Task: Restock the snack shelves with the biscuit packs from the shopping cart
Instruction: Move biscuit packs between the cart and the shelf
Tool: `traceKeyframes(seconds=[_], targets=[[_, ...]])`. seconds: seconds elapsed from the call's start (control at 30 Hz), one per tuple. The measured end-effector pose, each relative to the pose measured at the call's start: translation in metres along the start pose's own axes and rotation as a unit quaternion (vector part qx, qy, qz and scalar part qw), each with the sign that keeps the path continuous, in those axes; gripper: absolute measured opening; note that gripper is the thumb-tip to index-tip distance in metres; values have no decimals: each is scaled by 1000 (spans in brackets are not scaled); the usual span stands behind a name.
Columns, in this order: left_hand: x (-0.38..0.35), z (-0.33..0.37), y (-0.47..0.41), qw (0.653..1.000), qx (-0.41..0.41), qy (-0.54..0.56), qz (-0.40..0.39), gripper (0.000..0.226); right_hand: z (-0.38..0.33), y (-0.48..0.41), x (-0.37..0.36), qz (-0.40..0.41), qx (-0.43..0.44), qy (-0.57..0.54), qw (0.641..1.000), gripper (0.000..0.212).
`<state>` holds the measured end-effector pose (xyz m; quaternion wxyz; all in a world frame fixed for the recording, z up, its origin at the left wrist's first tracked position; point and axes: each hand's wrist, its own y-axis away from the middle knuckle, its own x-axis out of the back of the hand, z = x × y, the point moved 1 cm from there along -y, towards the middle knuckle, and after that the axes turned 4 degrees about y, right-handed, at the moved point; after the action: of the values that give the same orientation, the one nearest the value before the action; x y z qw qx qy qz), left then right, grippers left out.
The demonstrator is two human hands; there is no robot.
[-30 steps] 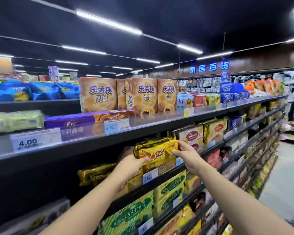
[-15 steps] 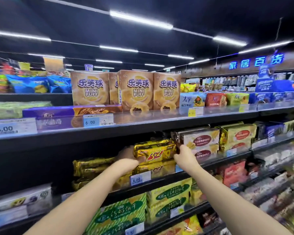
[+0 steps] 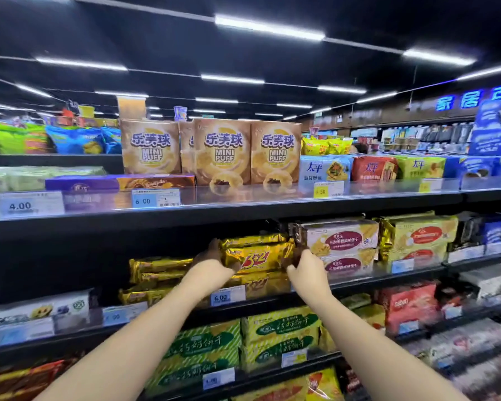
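Note:
A gold biscuit pack marked 3+2 (image 3: 258, 257) lies on top of a stack of like packs on the second shelf (image 3: 272, 299). My left hand (image 3: 211, 263) grips its left end, and my right hand (image 3: 304, 266) grips its right end. Another gold pack (image 3: 255, 241) lies just behind it. More gold packs (image 3: 159, 269) are stacked to the left. My fingertips reach into the dark of the shelf and are partly hidden. The shopping cart is out of view.
Mini Puff boxes (image 3: 222, 151) stand on the top shelf (image 3: 243, 204) above my hands. White and yellow cracker packs (image 3: 342, 244) sit directly right of the gold stack. Green packs (image 3: 278, 337) fill the shelf below. The shelf space at the far left is dark.
Both hands have pushed the gold pack deeper onto the stack on the second shelf. The view has swung left and closer to the shelves.

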<state>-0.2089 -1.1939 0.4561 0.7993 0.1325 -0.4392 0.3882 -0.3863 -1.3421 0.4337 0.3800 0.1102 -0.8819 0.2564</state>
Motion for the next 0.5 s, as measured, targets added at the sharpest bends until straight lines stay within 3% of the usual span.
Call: traceKeyframes(seconds=[0.2,0.37,0.5], targets=[[-2,-21,26,993,-54,-60,90,77,3,23,-6,17,44,-13,999,21],[4,-49,63,949,-172,-174,199,44,-23,62,-22,31,179,53,982,25],[20,-100,98,917,-259,-194,231,36,-64,106,-50,24,251,92,963,24]])
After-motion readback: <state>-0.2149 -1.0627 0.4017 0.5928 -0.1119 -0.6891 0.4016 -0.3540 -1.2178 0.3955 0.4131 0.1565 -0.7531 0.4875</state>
